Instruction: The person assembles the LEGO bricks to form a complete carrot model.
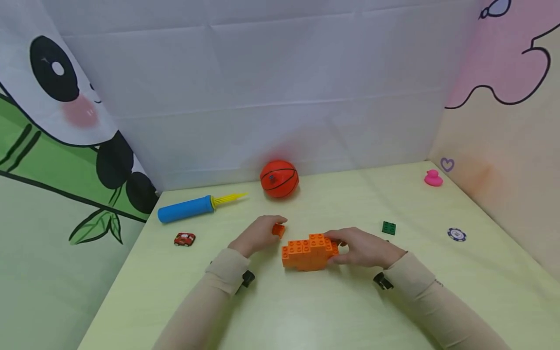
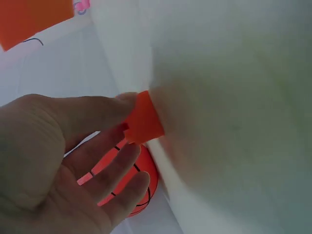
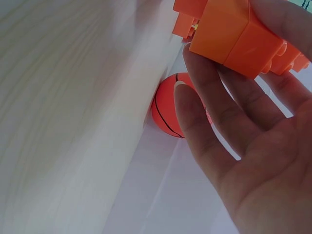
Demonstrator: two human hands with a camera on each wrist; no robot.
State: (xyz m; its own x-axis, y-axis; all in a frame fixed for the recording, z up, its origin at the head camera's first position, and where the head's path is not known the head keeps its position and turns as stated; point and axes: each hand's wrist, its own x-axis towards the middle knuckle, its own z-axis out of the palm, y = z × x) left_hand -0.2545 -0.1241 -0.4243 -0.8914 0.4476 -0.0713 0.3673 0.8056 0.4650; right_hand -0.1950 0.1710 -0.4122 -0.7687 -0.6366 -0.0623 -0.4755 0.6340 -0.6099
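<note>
In the head view my right hand (image 1: pixel 365 247) grips the right end of an orange toy-brick assembly (image 1: pixel 305 255), made of several studded bricks joined in steps. My left hand (image 1: pixel 259 234), to its left, pinches a small loose orange brick (image 1: pixel 278 230) between thumb and fingers. The left wrist view shows that brick (image 2: pixel 145 119) close to the tabletop, held by the thumb and index finger. From the right wrist view, the assembly (image 3: pixel 226 36) sits between thumb and fingers, its underside partly visible. A gap separates the loose brick from the assembly.
Behind the hands stands a small orange-red basketball (image 1: pixel 280 179). On the left lie a blue pump (image 1: pixel 185 209) with a yellow nozzle and a red toy car (image 1: pixel 184 239). A green brick (image 1: pixel 389 228), a poker chip (image 1: pixel 457 235) and a pink duck (image 1: pixel 433 178) are on the right.
</note>
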